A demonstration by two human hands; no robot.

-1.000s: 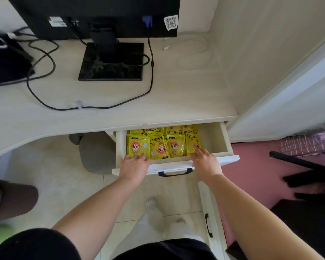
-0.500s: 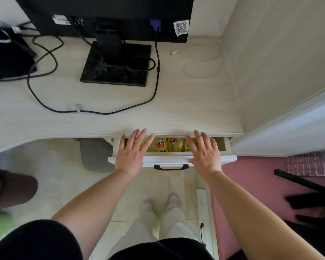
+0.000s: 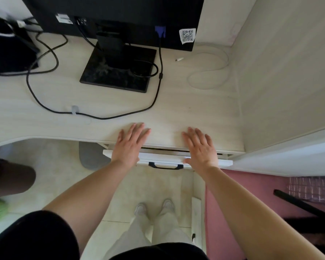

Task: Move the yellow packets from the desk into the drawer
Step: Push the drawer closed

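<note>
The left hand [image 3: 129, 145] and right hand [image 3: 200, 149] lie flat, each grip spread apart and holding nothing. The palms press the white drawer [image 3: 163, 159] either side of its handle [image 3: 165, 166], and the fingers reach over the desk [image 3: 176, 109] edge. Only a thin gap shows above the drawer, and the yellow packets are out of sight. Bare desk runs ahead to a black cable [image 3: 101, 118].

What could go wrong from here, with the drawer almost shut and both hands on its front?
1. The drawer shows a narrow dark gap under the desk; the packets are hidden, so one standing up could jam or get crushed.
2. The left hand and right hand press flat on its front, fingers over the desk edge; a thumb might get pinched at the gap.
3. A white door stands open beside the feet and could be bumped.
</note>
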